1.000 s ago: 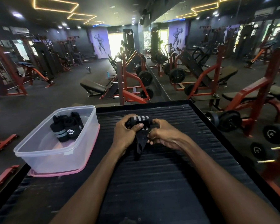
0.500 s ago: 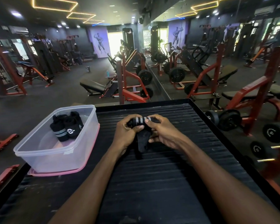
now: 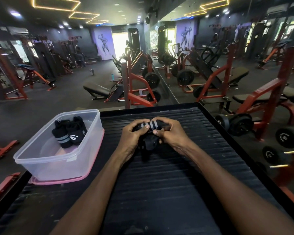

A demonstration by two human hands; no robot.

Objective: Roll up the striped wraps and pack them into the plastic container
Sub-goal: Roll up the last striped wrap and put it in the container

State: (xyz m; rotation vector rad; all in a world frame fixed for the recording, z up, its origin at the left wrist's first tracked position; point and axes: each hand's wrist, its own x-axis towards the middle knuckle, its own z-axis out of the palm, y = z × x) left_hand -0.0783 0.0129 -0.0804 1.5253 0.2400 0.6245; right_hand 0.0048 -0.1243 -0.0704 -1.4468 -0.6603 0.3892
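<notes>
Centre of the frame: both hands grip one striped wrap (image 3: 148, 127) just above a dark ribbed surface (image 3: 159, 184). The roll's long axis runs left to right, with a loose black tail hanging toward the lower frame. The left hand (image 3: 131, 138) curls fingers (image 3: 143, 122) over the roll's left end; the right hand (image 3: 170, 133) clamps the right end. The plastic container (image 3: 46, 160), holding rolled wraps (image 3: 69, 133), sits at left, nearer the left hand.
</notes>
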